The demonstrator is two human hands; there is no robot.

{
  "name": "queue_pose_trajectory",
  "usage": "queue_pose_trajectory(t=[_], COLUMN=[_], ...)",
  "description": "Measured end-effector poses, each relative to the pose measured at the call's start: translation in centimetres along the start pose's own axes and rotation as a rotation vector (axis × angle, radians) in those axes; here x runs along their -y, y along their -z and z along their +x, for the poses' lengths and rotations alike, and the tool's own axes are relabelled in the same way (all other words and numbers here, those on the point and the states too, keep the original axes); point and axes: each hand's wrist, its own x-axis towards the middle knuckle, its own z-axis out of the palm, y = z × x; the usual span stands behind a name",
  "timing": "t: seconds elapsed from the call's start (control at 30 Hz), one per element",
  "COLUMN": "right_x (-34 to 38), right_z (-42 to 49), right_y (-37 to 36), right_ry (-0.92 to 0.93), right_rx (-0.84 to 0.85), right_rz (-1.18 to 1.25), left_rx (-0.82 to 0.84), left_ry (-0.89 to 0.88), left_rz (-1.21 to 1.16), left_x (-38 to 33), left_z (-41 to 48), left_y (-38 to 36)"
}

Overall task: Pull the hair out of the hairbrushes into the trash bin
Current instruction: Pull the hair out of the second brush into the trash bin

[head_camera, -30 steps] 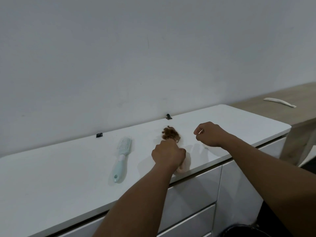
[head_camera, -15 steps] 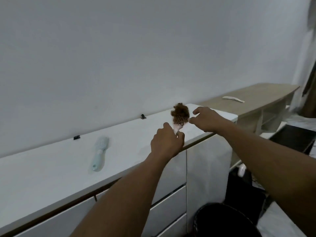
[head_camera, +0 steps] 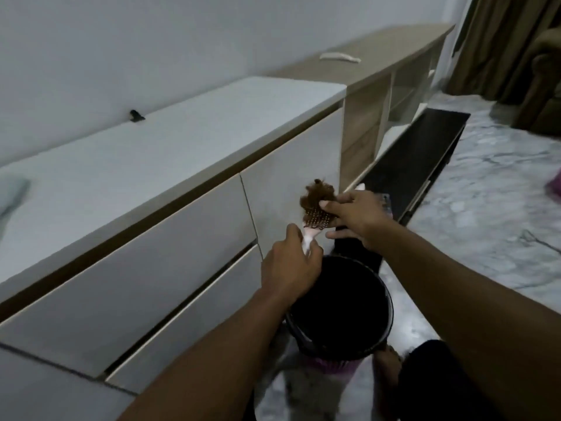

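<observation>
My left hand [head_camera: 290, 267] grips the pale pink handle of a hairbrush [head_camera: 315, 221], held just above the far rim of the black trash bin [head_camera: 385, 323]. A clump of reddish-brown hair [head_camera: 315, 197] sits tangled on the brush head. My right hand [head_camera: 358, 217] reaches over the brush head, thumb pressed on the hair and bristles, fingers curled around the far side. The mint-green second hairbrush [head_camera: 12, 192] lies blurred at the left edge, on the white cabinet top [head_camera: 151, 153].
White drawer fronts [head_camera: 151, 262] stand directly left of the bin. A wooden shelf unit [head_camera: 394, 65] with a white object [head_camera: 340, 57] on top runs to the back right. A black floor panel [head_camera: 425, 147], marble floor and curtain lie right. My foot [head_camera: 387, 369] is beside the bin.
My left hand carried the pink brush off the cabinet top and down over the bin. My right hand closed onto the hair. The view swung right and downward.
</observation>
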Motion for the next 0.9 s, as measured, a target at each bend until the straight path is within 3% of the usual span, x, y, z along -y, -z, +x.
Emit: queue_pose_trajectory(t=[0.37, 0.7, 0.9], right_x=[-18.6, -26.9, -28.8], right_z=[8.3, 14.3, 15.6], right_y=[1.4, 1.5, 2.6], right_ry=[-0.205, -0.229, -0.269], right_rx=[-0.133, -0.014, -0.072], right_rz=[0.024, -0.242, -0.360], left_rx=[0.317, 0.508, 0.569], left_ry=[0.066, 0.322, 0.323], left_rz=[-0.029, -0.399, -0.366], left_x=[9.9, 16.8, 16.8], left_z=[1.3, 1.3, 2.7], left_y=[-15.2, -23.0, -25.6])
